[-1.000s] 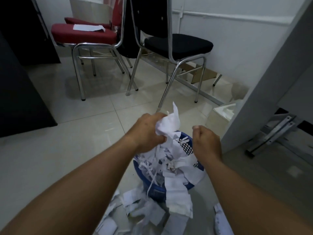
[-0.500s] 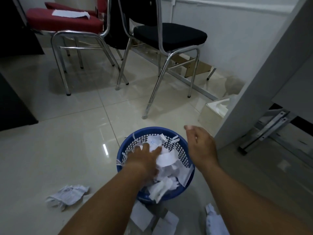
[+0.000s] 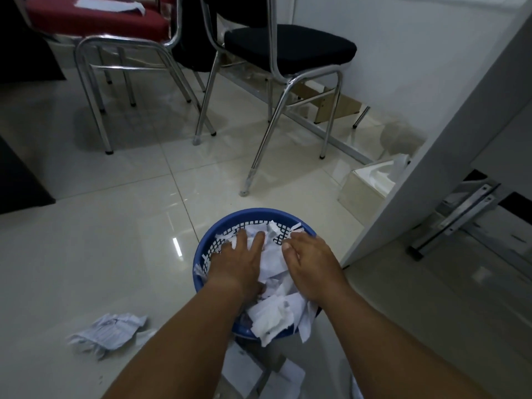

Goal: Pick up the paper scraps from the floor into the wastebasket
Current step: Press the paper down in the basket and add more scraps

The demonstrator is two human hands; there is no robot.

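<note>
The scene is dimly and coolly lit. A small bright streak of glare is reflected on the glossy floor, and soft shadows are cast beneath the red chair. Straight lines are bent toward the edges, and the upper left corner is slightly blurred.

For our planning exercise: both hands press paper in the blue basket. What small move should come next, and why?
Probably lift the left hand off the pile and reach for the crumpled paper lying on the floor left of the wastebasket, not yet collected.
</note>
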